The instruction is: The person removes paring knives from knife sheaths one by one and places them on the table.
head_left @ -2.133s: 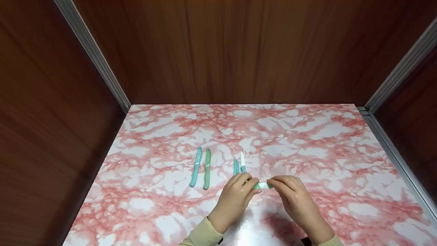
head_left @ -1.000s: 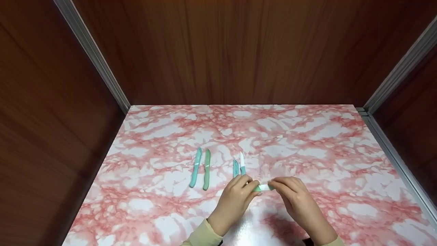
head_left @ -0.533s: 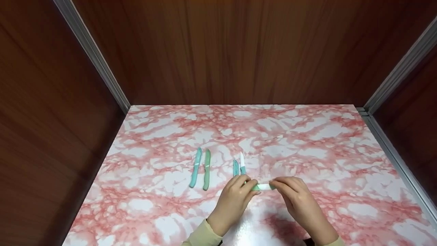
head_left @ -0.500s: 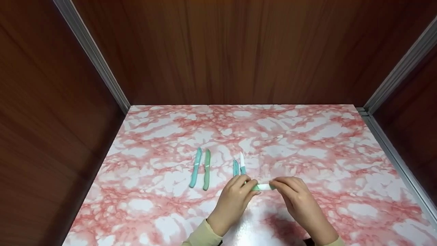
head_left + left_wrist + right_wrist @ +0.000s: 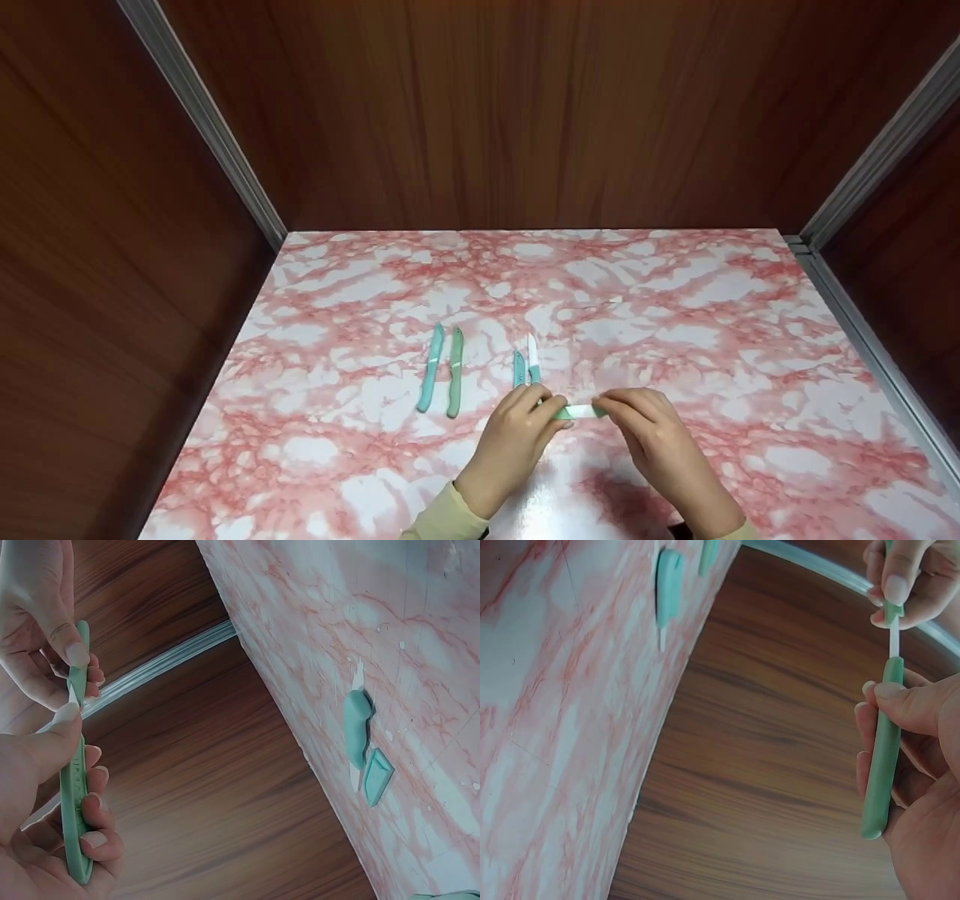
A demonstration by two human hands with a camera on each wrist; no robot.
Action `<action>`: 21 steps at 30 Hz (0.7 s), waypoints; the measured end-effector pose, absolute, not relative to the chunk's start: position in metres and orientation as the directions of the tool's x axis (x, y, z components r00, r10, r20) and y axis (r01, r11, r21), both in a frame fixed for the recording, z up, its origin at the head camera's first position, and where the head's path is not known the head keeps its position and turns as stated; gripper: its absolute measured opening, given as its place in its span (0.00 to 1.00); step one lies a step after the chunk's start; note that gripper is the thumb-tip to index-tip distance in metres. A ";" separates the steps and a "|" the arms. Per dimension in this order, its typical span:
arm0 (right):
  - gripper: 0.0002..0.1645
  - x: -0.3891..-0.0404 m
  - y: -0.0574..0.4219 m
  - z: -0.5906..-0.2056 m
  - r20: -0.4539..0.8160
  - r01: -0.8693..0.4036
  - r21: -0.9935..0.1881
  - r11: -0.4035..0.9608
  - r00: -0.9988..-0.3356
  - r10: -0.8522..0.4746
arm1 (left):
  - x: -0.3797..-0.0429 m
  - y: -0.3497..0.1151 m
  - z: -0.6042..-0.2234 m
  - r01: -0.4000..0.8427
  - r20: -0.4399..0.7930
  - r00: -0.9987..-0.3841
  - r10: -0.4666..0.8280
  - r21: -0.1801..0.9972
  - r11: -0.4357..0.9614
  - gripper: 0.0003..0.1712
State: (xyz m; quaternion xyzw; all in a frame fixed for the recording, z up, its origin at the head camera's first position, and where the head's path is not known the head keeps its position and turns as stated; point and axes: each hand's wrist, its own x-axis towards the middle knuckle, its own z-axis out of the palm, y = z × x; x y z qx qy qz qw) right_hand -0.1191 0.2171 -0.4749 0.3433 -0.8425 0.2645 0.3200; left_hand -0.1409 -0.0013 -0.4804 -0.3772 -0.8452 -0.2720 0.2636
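Green knife (image 5: 583,411), near side, blade (image 5: 894,641) part bare: left hand (image 5: 516,429) grips sheath (image 5: 72,802), right hand (image 5: 651,427) grips handle (image 5: 883,757); operation incomplete. Teal knife (image 5: 534,370) beyond, bare beside teal cover (image 5: 519,367). Left: blue knife (image 5: 430,375), sage knife (image 5: 455,379), apparently sheathed.

Head cam: high up, facing forward and down; widest and farthest, taking in most of the tabletop (image 5: 712,337) plus back wall (image 5: 480,112). Left wrist cam: close, canted, tabletop at frame right. Right wrist cam: also close, canted, tabletop at frame left. All three share the green knife (image 5: 582,411); both wrist views also catch wood-grain panelling (image 5: 217,787) behind it.
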 end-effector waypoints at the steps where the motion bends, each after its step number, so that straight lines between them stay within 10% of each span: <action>1: 0.20 -0.119 0.217 -0.475 0.720 -0.748 -0.226 0.624 -0.560 -0.410 | -0.141 -0.001 -0.481 0.780 0.650 -0.578 0.494 0.262 0.568 0.11; 8: 0.13 -0.119 0.219 -0.475 0.714 -0.745 -0.227 0.627 -0.565 -0.413 | -0.142 -0.002 -0.482 0.783 0.657 -0.572 0.490 0.261 0.564 0.11; 15: 0.30 -0.118 0.222 -0.475 0.709 -0.726 -0.235 0.647 -0.583 -0.396 | -0.143 -0.004 -0.482 0.782 0.669 -0.570 0.477 0.263 0.566 0.11; 21: 0.14 -0.119 0.223 -0.476 0.713 -0.737 -0.228 0.636 -0.572 -0.407 | -0.143 -0.004 -0.483 0.783 0.665 -0.570 0.482 0.263 0.564 0.11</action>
